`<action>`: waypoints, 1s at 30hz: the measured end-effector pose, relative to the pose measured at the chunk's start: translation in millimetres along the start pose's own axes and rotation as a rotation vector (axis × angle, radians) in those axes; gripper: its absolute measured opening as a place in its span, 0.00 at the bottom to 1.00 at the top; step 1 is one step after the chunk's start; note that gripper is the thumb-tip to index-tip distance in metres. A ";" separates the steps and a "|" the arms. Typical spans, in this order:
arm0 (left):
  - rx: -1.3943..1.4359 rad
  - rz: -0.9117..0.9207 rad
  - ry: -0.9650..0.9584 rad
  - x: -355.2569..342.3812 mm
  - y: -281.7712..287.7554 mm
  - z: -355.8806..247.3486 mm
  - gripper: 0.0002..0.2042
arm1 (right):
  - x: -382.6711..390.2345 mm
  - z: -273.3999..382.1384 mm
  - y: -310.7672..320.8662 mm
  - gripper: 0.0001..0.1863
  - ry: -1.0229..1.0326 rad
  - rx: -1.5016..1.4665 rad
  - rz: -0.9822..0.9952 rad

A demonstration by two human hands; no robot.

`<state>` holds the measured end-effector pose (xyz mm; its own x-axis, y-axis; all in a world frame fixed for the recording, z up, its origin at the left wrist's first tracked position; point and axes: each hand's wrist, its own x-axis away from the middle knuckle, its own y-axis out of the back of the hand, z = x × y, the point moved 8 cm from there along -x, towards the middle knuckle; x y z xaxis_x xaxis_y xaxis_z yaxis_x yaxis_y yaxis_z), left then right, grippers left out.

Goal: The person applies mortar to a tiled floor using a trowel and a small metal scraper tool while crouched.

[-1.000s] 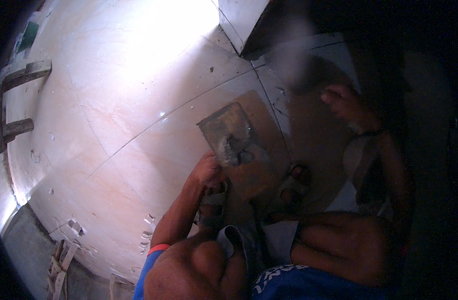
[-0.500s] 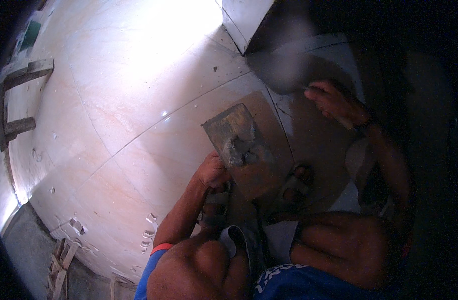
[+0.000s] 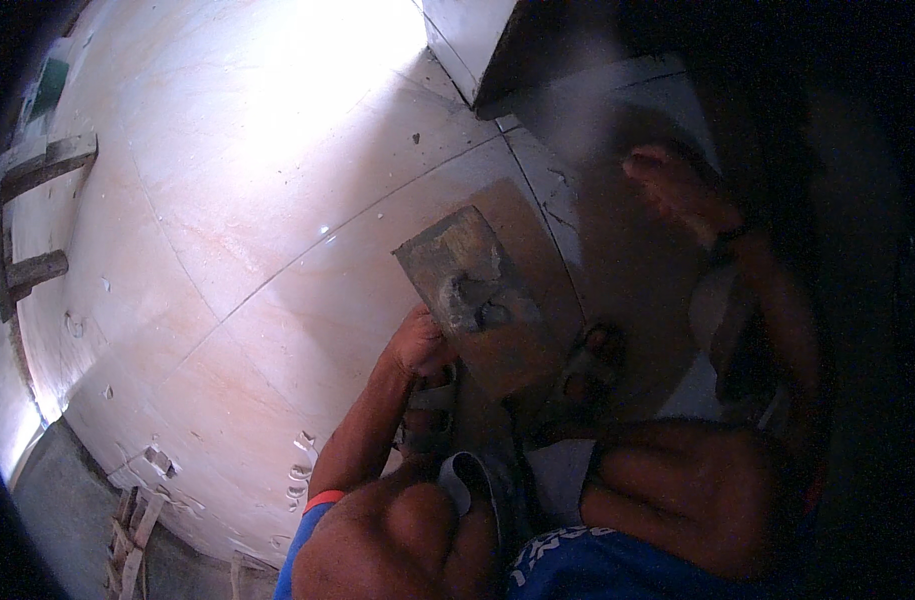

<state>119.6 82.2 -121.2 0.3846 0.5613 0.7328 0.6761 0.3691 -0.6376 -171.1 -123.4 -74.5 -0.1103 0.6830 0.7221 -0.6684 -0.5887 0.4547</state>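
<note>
My left hand [image 3: 420,342] is closed at the underside of a rectangular hawk board [image 3: 462,248], holding it tilted over the tiled floor. A small heap of wet grey mortar [image 3: 469,302] lies on the board. In the dim area to the right, my right hand [image 3: 680,190] is held out with its fingers curled, apart from the board. Shadow hides what those fingers hold, if anything.
Large pale floor tiles [image 3: 267,230] carry scattered crumbs and mortar spots. A tiled corner [image 3: 467,50] juts in at the top. Wooden frames [image 3: 42,165] stand at the left, with more timber [image 3: 132,540] at lower left. My sandalled foot [image 3: 592,365] is near the board.
My right hand has shifted slightly to the right and turned. The view has moved a little; my left hand still holds the hawk board with the mortar.
</note>
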 end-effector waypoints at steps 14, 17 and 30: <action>0.159 0.219 -0.001 0.3 -11.5 -4.4 0.13 | 32.8 22.0 43.6 0.23 0.282 0.335 -0.255; 0.131 0.014 0.103 7.5 -15.3 -6.1 0.13 | 33.0 40.4 32.1 0.22 0.444 0.495 -0.312; 0.227 0.215 0.117 8.7 -26.4 -6.5 0.13 | 27.1 68.7 18.6 0.20 0.617 0.880 -0.486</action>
<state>109.2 72.5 -96.5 0.5819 0.5600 0.5897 0.4197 0.4143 -0.8076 -136.0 -145.5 -10.6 -0.4823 0.8691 0.1097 -0.0272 -0.1401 0.9898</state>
